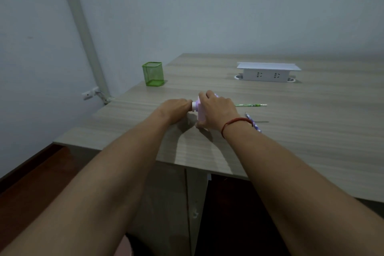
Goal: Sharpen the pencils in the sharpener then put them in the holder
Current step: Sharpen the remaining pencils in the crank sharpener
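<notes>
Right now your two hands meet at the purple sharpener point(200, 110) in the middle of the table point(291, 131). Your right hand point(218, 110) comes down from above and grips its body. I think that is so it will not slide or tip while you work. Your left hand point(175, 108) is pushed up against the white knob point(194, 106) on the sharpener's 9 o'clock side. Its fingers curl away from the camera, so I cannot tell if it holds a pencil, the knob, or nothing.

From the sharpener, the green holder point(153, 74) stands at 10 o'clock, well apart, near the table edge. No pencil sticks out of it, so the putting-in step looks not yet done. The green pencil point(251, 105) lies flat at 3 o'clock. The purple pencil point(254, 123) lies at 4 o'clock, just beside your right wrist with the red string point(234, 121). They are probably waiting there within easy reach.

Counted: one sharpener, one holder, two pencils in sight and two hands. One white socket box point(268, 75) sits at 1 o'clock, far back.
</notes>
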{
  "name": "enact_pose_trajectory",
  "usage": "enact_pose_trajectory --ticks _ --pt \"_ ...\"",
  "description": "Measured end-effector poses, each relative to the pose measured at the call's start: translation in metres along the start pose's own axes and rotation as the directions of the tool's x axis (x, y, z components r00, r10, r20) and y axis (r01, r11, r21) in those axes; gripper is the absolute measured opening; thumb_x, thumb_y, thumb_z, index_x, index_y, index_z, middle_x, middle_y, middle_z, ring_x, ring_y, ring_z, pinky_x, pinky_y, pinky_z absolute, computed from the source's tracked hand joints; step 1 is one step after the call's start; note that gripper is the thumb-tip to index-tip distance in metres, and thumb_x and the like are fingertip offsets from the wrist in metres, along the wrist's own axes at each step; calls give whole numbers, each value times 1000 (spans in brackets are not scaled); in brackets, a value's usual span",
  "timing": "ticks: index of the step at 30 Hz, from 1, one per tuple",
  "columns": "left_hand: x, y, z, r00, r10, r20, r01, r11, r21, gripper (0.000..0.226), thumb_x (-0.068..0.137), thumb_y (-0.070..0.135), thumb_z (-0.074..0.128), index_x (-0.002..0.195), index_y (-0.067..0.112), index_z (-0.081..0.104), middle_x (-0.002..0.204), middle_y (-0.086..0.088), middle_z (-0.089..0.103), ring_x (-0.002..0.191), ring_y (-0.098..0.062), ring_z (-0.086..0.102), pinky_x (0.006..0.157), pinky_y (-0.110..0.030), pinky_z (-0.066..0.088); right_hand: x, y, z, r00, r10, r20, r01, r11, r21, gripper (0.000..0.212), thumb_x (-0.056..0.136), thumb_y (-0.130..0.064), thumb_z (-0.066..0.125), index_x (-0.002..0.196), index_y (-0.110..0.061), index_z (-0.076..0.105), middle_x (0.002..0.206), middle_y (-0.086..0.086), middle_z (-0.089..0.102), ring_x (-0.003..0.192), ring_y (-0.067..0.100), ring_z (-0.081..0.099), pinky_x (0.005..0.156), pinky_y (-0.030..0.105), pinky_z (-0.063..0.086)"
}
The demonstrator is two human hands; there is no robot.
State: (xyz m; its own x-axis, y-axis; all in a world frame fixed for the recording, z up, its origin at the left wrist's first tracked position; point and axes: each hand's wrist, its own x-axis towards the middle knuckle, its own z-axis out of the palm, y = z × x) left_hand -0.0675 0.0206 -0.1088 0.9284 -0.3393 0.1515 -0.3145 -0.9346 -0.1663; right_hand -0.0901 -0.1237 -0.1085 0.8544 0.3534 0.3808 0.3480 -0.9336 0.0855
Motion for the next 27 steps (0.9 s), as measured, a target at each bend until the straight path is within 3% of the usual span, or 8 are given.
enact_pose_trajectory --ticks 9,15,21,27 --pt "7 -6 2 994 44 -100 -38 997 61 20 92 -2 41 109 0 50 110 -20 61 101 -37 58 77 -40 41 -2 4 -6 1000 -28 8 28 999 -35 72 77 -48 72 132 -12 42 128 7 51 107 30 61 79 37 47" --pt "5 -13 2 995 33 -97 -32 999 13 20 91 -3 41 108 0 50 109 -20 60 99 -35 58 79 -41 42 -1 0 -6 999 -47 -9 47 997 -57 71 76 -46 72 131 -13 42 126 6 52 105 29 61 69 33 34" --pt "-2 -7 12 996 -30 -89 18 991 -133 20 90 6 52 109 1 49 111 -19 60 99 -35 58 83 -41 45 10 -3 -5 998 -45 40 45 999 -8 72 73 -53 72 126 -13 46 125 7 53 105 30 61 76 36 44" --pt "-8 -8 11 997 18 -77 -20 1000 -18 16 94 6 43 109 4 49 111 -16 61 98 -34 60 83 -42 46 5 0 -14 989 -65 135 62 998 26 70 75 -54 70 126 -13 45 123 8 53 104 31 61 84 40 48"
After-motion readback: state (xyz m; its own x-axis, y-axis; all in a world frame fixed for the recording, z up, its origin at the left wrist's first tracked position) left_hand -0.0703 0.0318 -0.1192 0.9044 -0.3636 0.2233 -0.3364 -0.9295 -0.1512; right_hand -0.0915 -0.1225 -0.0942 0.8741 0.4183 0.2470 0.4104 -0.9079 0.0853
